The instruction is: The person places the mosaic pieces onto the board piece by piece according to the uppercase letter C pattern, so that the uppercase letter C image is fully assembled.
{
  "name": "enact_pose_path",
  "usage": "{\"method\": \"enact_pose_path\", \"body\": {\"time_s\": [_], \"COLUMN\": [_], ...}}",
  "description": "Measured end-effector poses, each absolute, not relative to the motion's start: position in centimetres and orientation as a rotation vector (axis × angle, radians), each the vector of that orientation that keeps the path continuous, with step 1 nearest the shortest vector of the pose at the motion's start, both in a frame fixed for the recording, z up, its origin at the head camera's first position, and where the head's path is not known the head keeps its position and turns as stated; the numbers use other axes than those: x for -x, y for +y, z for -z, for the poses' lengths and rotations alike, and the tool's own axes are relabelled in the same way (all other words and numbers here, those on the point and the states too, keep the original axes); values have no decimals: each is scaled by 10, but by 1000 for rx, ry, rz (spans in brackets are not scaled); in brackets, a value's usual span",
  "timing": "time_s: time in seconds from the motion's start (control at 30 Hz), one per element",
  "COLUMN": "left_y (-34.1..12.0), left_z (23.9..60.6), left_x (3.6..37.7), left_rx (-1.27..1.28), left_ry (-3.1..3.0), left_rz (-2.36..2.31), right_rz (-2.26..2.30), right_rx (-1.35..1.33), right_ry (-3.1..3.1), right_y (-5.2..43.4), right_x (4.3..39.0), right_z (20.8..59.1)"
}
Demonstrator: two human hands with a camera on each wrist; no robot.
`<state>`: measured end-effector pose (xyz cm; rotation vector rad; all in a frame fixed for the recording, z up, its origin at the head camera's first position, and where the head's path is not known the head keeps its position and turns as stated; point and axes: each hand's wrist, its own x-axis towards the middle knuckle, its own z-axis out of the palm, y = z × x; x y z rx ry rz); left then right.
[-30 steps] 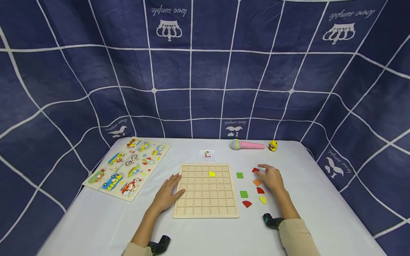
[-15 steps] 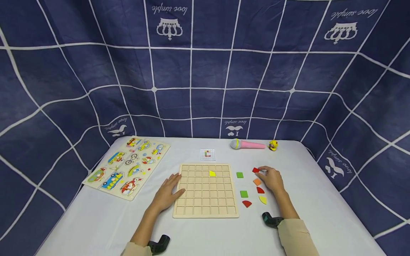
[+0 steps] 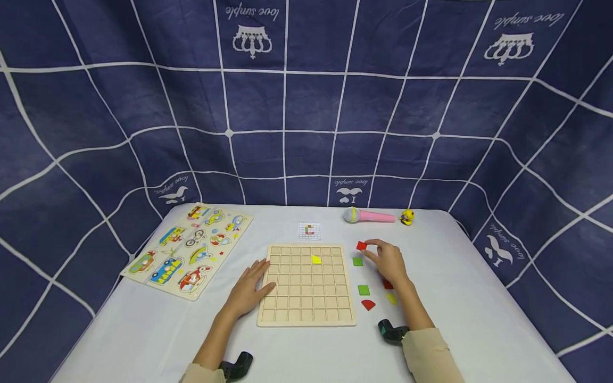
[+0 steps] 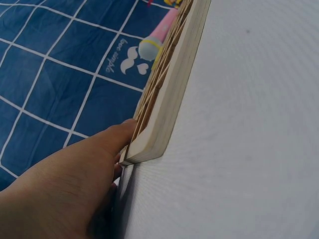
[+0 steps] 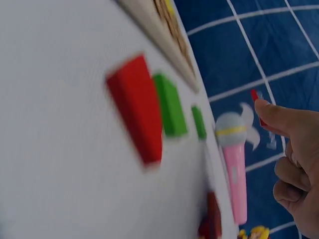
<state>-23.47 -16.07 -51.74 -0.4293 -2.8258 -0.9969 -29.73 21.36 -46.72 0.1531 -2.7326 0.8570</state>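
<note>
My right hand (image 3: 389, 261) pinches a red square tile (image 3: 361, 246) between thumb and fingers, lifted above the table near the board's upper right corner. In the right wrist view a thin sliver of that red tile (image 5: 258, 107) shows beyond the thumb. My left hand (image 3: 248, 290) rests on the left side of the wooden grid board (image 3: 306, 291), fingers extended along its edge and thumb on the rim. A yellow quarter-circle tile (image 3: 316, 259) lies in one upper cell. Two green square tiles (image 3: 357, 261) and a red quarter-circle tile (image 3: 368, 305) lie right of the board.
Partly behind my right forearm lie another red tile (image 3: 388, 284) and a yellow one (image 3: 392, 299). Behind the board is a pattern card (image 3: 309, 231). A pink toy microphone (image 3: 369, 215) and yellow figurine (image 3: 407, 217) stand farther back. A vehicle puzzle board (image 3: 187, 250) lies left.
My right hand has taken hold of the red square tile and carried it left toward the board. The orange tile is now hidden behind that hand. My left hand stays in place.
</note>
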Motion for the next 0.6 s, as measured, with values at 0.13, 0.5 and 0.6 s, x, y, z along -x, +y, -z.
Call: {"method": "enact_pose_path", "body": {"time_s": [0.13,0.5,0.6], "left_y": [-161,-161,-160], "left_z": [518,517,516], "left_x": [236,235,235], "left_rx": [432,428,429], "left_ry": [-2821,-2822,-2830], "left_rz": [995,1010,1003], "right_rz": [-851,-919,-922], "right_rx": [-249,-473,-480], "right_ry": [-2661,-2647,-2701], "right_y": [186,113,103], "right_x": [301,307,307], "right_z": [456,460,468]}}
